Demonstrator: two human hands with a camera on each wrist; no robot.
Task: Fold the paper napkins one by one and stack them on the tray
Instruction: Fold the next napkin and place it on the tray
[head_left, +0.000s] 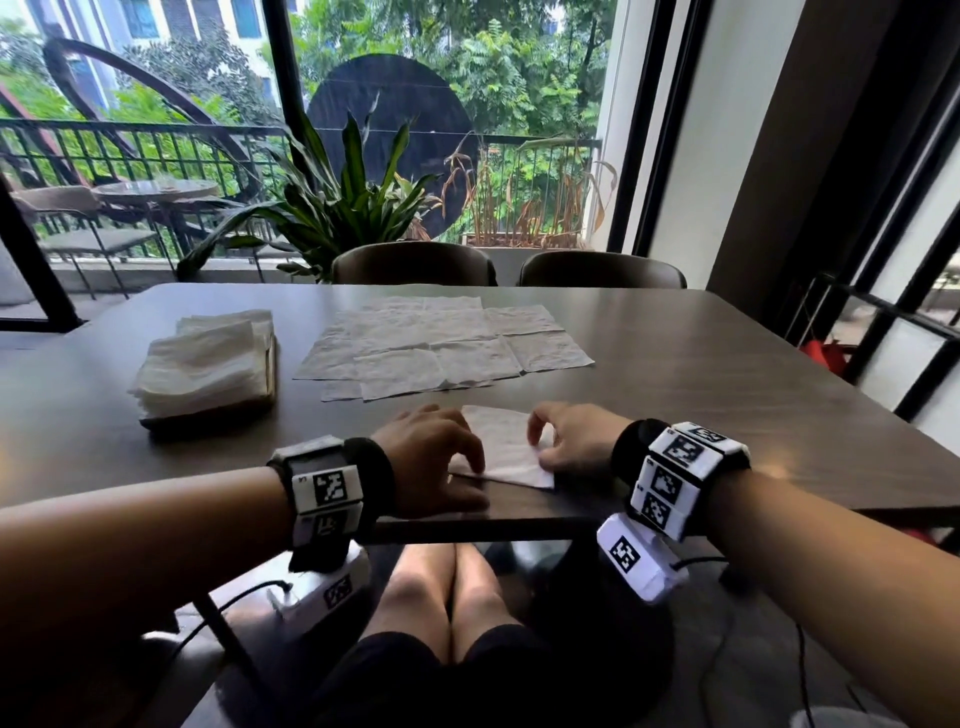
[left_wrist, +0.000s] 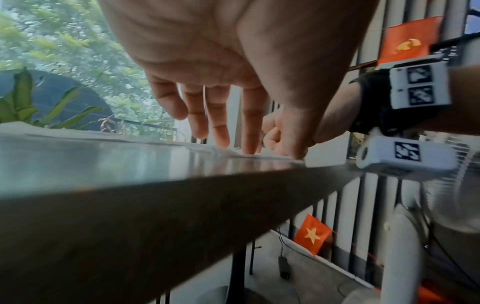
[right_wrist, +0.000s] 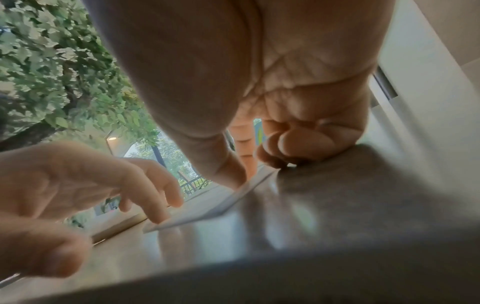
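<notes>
Your left hand (head_left: 434, 457) presses flat-fingered, your right hand (head_left: 571, 439) pinches the folded napkin (head_left: 506, 447) at the worktop's (head_left: 675, 364) lower-centre edge — align corners, then crease firmly.

White folded napkin (head_left: 506, 447) lies flat at the table's near edge.

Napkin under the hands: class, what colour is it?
White; the napkin shows best in the head view.
</notes>
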